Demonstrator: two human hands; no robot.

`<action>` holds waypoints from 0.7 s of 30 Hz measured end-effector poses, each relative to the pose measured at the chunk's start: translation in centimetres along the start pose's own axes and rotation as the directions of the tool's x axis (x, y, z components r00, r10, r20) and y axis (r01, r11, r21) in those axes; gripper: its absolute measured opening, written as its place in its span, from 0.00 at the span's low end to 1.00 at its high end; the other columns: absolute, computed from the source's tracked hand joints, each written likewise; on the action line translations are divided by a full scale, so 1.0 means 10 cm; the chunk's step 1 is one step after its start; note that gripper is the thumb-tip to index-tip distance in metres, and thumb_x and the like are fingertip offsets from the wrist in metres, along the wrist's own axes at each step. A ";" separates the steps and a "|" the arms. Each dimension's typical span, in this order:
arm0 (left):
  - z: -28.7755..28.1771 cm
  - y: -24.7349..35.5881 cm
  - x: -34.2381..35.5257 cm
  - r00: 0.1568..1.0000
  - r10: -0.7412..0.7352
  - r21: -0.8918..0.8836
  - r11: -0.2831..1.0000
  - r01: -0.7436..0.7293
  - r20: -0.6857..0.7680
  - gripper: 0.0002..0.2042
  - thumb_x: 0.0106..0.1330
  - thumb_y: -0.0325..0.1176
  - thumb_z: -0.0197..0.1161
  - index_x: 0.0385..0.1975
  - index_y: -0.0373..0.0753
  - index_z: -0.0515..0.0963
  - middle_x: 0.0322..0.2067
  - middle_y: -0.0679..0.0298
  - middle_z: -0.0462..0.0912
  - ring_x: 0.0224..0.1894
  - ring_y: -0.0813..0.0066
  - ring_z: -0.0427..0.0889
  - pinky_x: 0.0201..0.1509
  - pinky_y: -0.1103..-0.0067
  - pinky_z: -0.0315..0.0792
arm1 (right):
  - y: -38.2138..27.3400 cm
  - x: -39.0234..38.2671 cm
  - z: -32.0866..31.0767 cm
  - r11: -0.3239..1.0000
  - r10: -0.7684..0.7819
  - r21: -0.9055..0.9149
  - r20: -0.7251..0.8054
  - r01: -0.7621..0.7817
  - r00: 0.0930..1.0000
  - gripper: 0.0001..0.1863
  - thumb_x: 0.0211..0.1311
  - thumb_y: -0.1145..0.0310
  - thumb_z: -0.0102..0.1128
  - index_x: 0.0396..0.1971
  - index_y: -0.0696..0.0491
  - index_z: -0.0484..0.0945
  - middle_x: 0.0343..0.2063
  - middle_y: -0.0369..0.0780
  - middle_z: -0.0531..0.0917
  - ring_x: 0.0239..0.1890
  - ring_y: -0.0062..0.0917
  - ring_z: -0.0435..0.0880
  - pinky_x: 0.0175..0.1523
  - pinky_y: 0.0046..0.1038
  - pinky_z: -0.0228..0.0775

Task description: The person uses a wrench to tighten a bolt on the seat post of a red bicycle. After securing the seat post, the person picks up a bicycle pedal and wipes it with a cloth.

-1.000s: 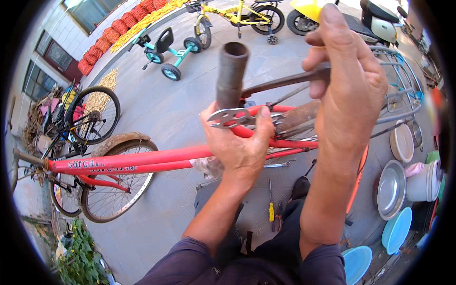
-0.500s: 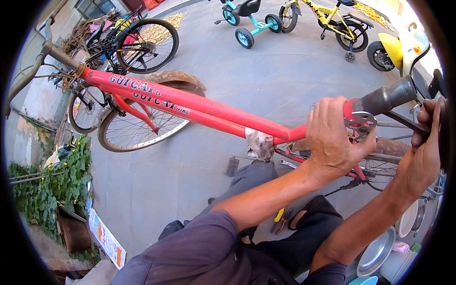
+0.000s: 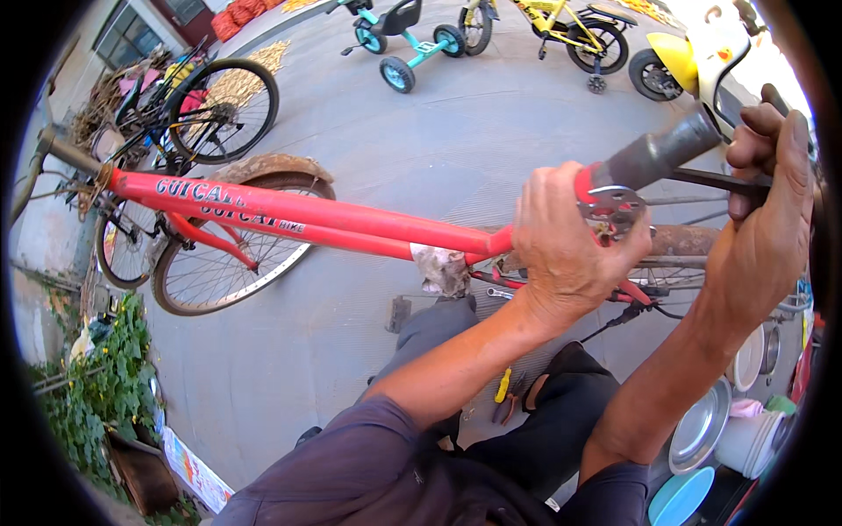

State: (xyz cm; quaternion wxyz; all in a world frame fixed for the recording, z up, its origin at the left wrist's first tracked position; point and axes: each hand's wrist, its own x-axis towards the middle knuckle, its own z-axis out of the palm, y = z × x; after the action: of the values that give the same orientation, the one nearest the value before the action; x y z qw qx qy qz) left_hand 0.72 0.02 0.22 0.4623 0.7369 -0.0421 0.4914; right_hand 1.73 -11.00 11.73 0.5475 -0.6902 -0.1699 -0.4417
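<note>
A red bicycle frame (image 3: 351,226) stretches across the view, and my left hand (image 3: 561,237) is wrapped round its tube below the seat post. Beside my left thumb, a flat silver metal plate with holes (image 3: 611,210) lies against the tube. The dark metal seat post (image 3: 671,147) rises from the red collar, tilted up to the right. My right hand (image 3: 763,193) is closed round a dark flat metal bar (image 3: 715,181) whose left end reaches the post's far side. What that bar joins at the right rim is too dark to tell.
Below the frame lie a silver spanner (image 3: 500,293), a yellow-handled tool (image 3: 503,386) and pliers (image 3: 506,409). Basins (image 3: 702,425) and a white bucket (image 3: 747,443) stand at lower right. A black bicycle (image 3: 224,112), a teal tricycle (image 3: 424,54) and a yellow bike (image 3: 574,39) stand behind.
The whole view has shifted and turned a little, so the bicycle frame and my left hand appear further left. Both hands keep their holds; the seat post looks more steeply tilted in the picture.
</note>
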 end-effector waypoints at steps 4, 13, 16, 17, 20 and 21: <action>0.09 0.00 -0.08 0.989 -0.137 -0.137 0.980 0.143 0.052 0.28 0.47 0.31 0.76 0.46 0.32 0.68 0.34 0.58 0.75 0.31 0.66 0.79 0.36 0.71 0.72 | -0.09 -0.14 -0.10 0.987 0.120 0.103 0.005 -0.120 0.993 0.16 0.66 0.58 0.62 0.39 0.58 0.82 0.25 0.32 0.80 0.24 0.07 0.69 0.26 0.12 0.51; 0.00 0.06 -0.06 0.974 -0.206 -0.119 0.969 0.217 0.095 0.31 0.53 0.34 0.76 0.51 0.30 0.65 0.38 0.58 0.76 0.39 0.70 0.79 0.45 0.74 0.73 | -0.25 -0.26 0.03 0.938 0.295 0.227 -0.126 -0.262 0.947 0.13 0.56 0.66 0.73 0.34 0.59 0.81 0.22 0.33 0.80 0.14 0.08 0.70 0.18 0.11 0.59; -0.03 0.02 -0.08 0.980 -0.161 -0.084 0.982 0.171 0.113 0.28 0.56 0.32 0.74 0.50 0.31 0.65 0.41 0.58 0.74 0.39 0.73 0.78 0.46 0.76 0.72 | -0.15 -0.23 0.07 0.938 0.314 0.214 -0.183 -0.274 0.931 0.12 0.57 0.66 0.72 0.32 0.59 0.81 0.22 0.32 0.80 0.15 0.08 0.71 0.18 0.12 0.59; -0.02 0.03 -0.08 0.981 -0.149 -0.079 0.984 0.159 0.121 0.27 0.56 0.32 0.74 0.50 0.31 0.66 0.41 0.58 0.74 0.39 0.73 0.77 0.46 0.76 0.72 | -0.18 -0.19 0.06 0.945 0.300 0.196 -0.195 -0.262 0.934 0.11 0.58 0.66 0.71 0.31 0.58 0.81 0.22 0.32 0.80 0.16 0.08 0.71 0.18 0.13 0.59; -0.03 0.05 -0.06 0.986 -0.106 -0.108 0.987 0.121 0.129 0.26 0.57 0.31 0.74 0.50 0.30 0.66 0.41 0.59 0.73 0.39 0.75 0.76 0.47 0.78 0.71 | -0.19 -0.24 0.12 0.962 0.252 0.151 -0.187 -0.226 0.950 0.11 0.58 0.66 0.71 0.32 0.58 0.81 0.22 0.32 0.80 0.16 0.08 0.71 0.18 0.13 0.59; -0.04 0.06 -0.06 0.982 -0.128 -0.120 0.982 0.145 0.139 0.26 0.57 0.31 0.73 0.50 0.30 0.66 0.41 0.59 0.73 0.39 0.75 0.76 0.46 0.78 0.71 | -0.18 -0.26 0.11 0.967 0.238 0.140 -0.188 -0.214 0.953 0.11 0.58 0.66 0.71 0.32 0.58 0.81 0.22 0.32 0.80 0.16 0.08 0.71 0.18 0.13 0.59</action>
State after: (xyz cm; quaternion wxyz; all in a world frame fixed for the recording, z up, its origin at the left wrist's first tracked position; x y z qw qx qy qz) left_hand -0.14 -0.28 0.18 0.5381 0.7371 -0.0532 0.4052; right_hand -0.54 -8.73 10.77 0.6487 -0.6228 -0.0587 -0.4335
